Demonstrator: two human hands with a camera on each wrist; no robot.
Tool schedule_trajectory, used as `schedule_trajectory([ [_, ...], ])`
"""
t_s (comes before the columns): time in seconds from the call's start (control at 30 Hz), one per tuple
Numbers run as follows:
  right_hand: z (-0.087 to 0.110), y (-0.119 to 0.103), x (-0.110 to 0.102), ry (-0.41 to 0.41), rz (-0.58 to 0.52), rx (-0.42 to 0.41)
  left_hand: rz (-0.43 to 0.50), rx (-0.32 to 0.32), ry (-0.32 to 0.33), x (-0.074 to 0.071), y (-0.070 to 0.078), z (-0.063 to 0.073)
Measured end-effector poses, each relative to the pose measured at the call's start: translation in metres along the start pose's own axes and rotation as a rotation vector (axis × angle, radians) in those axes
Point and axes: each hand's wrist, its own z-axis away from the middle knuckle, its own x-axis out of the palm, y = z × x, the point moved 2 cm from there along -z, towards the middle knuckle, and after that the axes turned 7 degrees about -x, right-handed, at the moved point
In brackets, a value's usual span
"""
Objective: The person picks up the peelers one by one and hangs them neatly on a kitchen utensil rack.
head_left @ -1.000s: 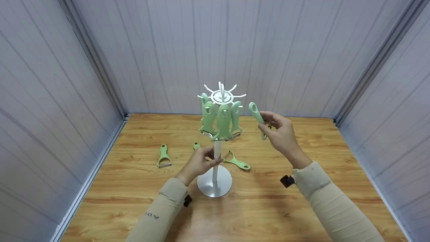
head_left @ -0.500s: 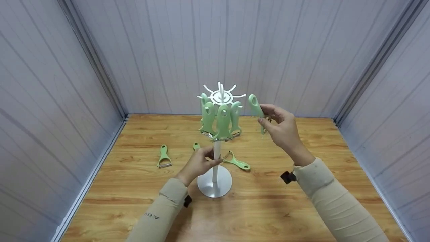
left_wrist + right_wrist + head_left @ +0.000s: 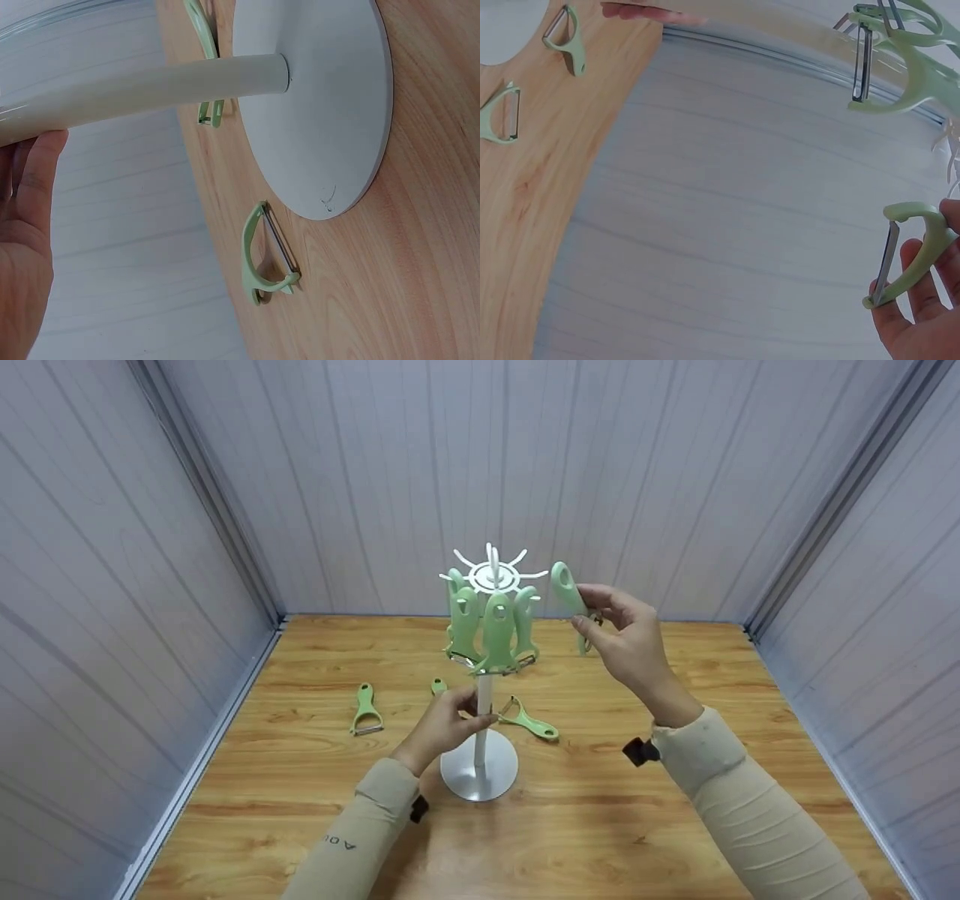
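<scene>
In the head view a white stand (image 3: 480,780) with a round base carries a ring of hooks (image 3: 495,577). Several green peelers (image 3: 498,634) hang from its front and left hooks, blades down. My left hand (image 3: 448,721) grips the pole below them; the left wrist view shows fingers around the pole (image 3: 150,94). Right of the hooks, my right hand (image 3: 626,641) pinches another green peeler (image 3: 568,589), its holed handle end up and close to a right-hand hook tip. The right wrist view shows that peeler's blade (image 3: 887,262) by my fingers.
On the wooden table (image 3: 600,825) lie a peeler (image 3: 366,709) to the left, one (image 3: 439,685) partly hidden behind my left hand, and one (image 3: 536,726) right of the pole. Pale panel walls (image 3: 375,472) enclose the back and sides.
My right hand has raised its peeler and brought it slightly left, nearer the hooks. The left hand stays on the pole, and the hanging peelers look the same.
</scene>
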Motion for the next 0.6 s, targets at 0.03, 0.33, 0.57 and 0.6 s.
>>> schedule_trajectory([
  [0.03,-0.001,-0.001,0.001,0.0,-0.006,0.001,0.001,0.002,0.001,0.0,0.0,0.0],
  [0.33,-0.003,0.002,0.014,-0.023,-0.031,-0.014,0.003,-0.013,-0.002,0.0,0.0,0.0],
  [0.57,-0.005,-0.002,0.024,-0.046,-0.051,-0.012,0.004,-0.025,-0.01,0.0,0.001,-0.001],
  [0.6,-0.005,-0.002,0.025,-0.049,-0.051,-0.011,0.002,-0.028,-0.01,0.0,0.001,-0.001],
])
